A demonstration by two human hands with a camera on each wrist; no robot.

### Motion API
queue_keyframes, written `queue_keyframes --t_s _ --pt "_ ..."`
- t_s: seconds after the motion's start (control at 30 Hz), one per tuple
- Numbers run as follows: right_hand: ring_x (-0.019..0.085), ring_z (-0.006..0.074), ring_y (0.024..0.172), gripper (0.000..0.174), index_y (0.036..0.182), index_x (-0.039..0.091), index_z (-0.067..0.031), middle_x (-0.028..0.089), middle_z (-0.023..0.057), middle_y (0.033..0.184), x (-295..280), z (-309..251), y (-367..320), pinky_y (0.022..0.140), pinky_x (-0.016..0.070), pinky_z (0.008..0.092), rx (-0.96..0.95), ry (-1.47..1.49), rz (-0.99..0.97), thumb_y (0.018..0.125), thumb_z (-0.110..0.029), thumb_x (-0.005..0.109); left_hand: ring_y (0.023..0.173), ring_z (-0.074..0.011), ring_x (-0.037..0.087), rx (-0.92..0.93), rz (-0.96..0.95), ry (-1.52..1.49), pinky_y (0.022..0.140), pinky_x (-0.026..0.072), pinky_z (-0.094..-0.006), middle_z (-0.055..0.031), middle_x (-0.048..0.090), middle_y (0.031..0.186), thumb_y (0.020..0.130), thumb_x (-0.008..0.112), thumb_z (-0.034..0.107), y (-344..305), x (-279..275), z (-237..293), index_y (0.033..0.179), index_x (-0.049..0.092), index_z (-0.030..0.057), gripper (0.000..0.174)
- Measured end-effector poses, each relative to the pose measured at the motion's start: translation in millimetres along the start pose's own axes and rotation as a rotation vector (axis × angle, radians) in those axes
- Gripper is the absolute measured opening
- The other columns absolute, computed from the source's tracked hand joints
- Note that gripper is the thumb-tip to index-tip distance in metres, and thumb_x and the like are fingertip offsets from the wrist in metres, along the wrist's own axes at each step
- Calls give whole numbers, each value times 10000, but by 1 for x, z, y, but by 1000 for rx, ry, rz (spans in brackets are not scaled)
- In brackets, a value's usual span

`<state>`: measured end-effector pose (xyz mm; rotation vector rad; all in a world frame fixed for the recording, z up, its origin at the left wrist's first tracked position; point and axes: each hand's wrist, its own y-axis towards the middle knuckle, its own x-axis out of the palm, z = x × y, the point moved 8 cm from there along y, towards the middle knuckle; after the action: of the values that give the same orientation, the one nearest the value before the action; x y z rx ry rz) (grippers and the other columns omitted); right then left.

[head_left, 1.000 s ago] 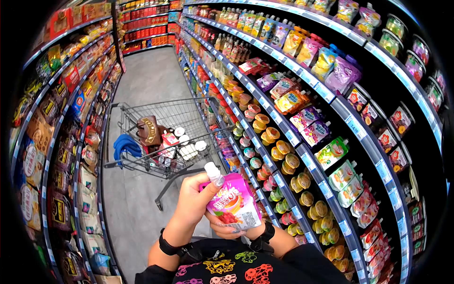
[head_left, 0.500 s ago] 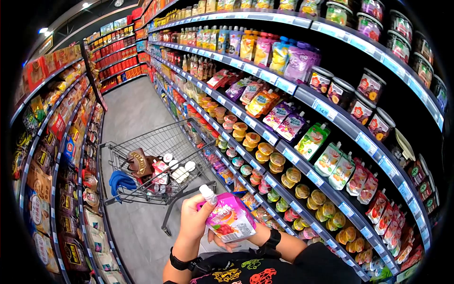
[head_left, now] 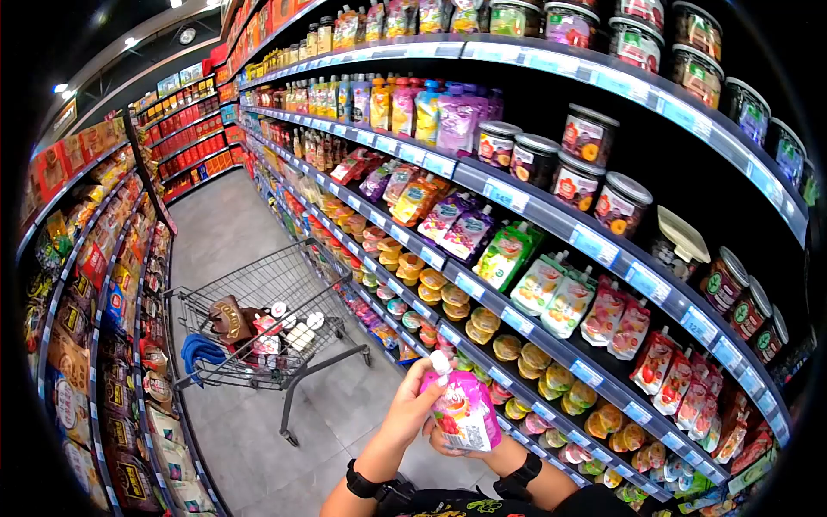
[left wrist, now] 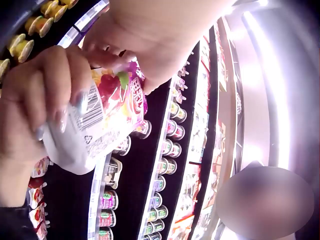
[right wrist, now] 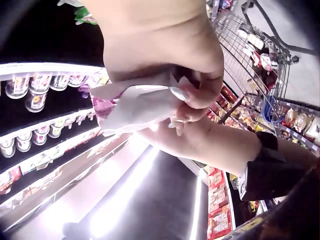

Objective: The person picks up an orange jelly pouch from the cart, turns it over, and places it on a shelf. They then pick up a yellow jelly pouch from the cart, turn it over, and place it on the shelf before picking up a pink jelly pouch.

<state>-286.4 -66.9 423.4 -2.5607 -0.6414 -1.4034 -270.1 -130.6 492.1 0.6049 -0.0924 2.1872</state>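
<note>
Both hands hold a pink spout pouch (head_left: 465,412) with a white screw cap (head_left: 440,363) and fruit pictures, upright in front of my chest. My left hand (head_left: 412,405) grips its left side and neck. Cupping the bottom from below is my right hand (head_left: 446,445). In the left wrist view the pouch (left wrist: 100,125) shows a barcode, and the right hand's fingers (left wrist: 55,90) curl round its lower end. The right wrist view shows the pouch's pale back (right wrist: 140,107) pinched under the right hand (right wrist: 192,95).
A wire shopping cart (head_left: 258,319) with a brown bag and several packs stands in the aisle, left of my hands. Shelves of pouches, cups and jars (head_left: 517,207) run along the right. Snack shelves (head_left: 103,258) line the left. Grey floor (head_left: 215,224) stretches ahead.
The view has lifted and swung toward the right shelves, so hands and pouch sit lower and further right. Both hands keep their hold on the pouch. The cart stays put.
</note>
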Motion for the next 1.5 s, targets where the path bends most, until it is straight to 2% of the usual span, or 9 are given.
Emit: queue_keyframes --t_s 0.1,0.17,0.27,0.37,0.67,1.0,1.13,1.23,1.5 --pt "487 133 465 559 998 549 15 552 86 643 -13 -22 -30 399 371 240 -127 14 430 901 -491 333 1226 -226 337 175 16 175 989 303 -338 -134 322 1341 901 484 193 -6 13 -12 1347 226 45 536" --pt "550 118 874 422 1187 448 -37 561 50 1021 -45 -32 -49 735 456 254 -407 -2 487 958 -361 304 1239 -247 329 90 106 82 1006 280 -356 -139 328 1341 903 459 185 -17 26 -11 1355 227 53 525" --pt "489 136 1057 374 1266 365 -34 497 66 1177 -29 -51 -70 916 385 291 -539 -279 734 966 -253 320 1238 -233 337 105 38 3 1005 286 -344 -137 339 1337 899 451 156 -27 34 -19 1350 238 32 514" --pt "473 119 1049 353 1247 368 -12 501 78 1158 -18 -62 -74 911 373 270 -722 -564 757 954 -208 378 1224 -210 362 188 103 202 995 300 -328 -132 376 1315 902 455 155 -28 22 -23 1324 276 -1 484" --pt "503 75 771 193 969 465 -8 540 35 842 -21 -57 -25 686 415 226 -599 -975 839 823 -68 575 855 -81 539 239 387 80 757 430 -224 -27 567 925 850 524 40 -12 -40 -2 1021 479 13 179" --pt "464 171 1095 609 1328 246 -43 411 93 1230 -67 -37 78 920 399 308 -457 -751 614 831 -109 593 628 -61 537 211 400 483 568 438 -215 -18 593 684 799 581 37 16 -130 33 812 610 -24 68" --pt "370 228 1212 731 1326 245 -44 377 128 1301 -48 -67 105 1000 309 376 -575 -451 367 786 -316 655 570 -80 541 280 333 671 528 429 -230 -58 586 622 760 608 42 27 -135 65 776 619 -25 70" --pt "438 237 1168 547 1229 413 -7 456 156 1253 -61 -65 109 985 350 367 -505 -444 365 780 -192 663 585 -116 574 300 245 670 548 445 -245 -96 614 663 749 612 42 34 -135 71 792 626 -21 78" --pt "506 211 1090 399 1127 506 52 526 150 1171 -38 -88 115 951 395 337 -522 -619 492 744 36 619 615 -146 604 301 120 700 562 460 -258 -124 635 723 747 621 59 42 -134 63 816 636 -9 98"
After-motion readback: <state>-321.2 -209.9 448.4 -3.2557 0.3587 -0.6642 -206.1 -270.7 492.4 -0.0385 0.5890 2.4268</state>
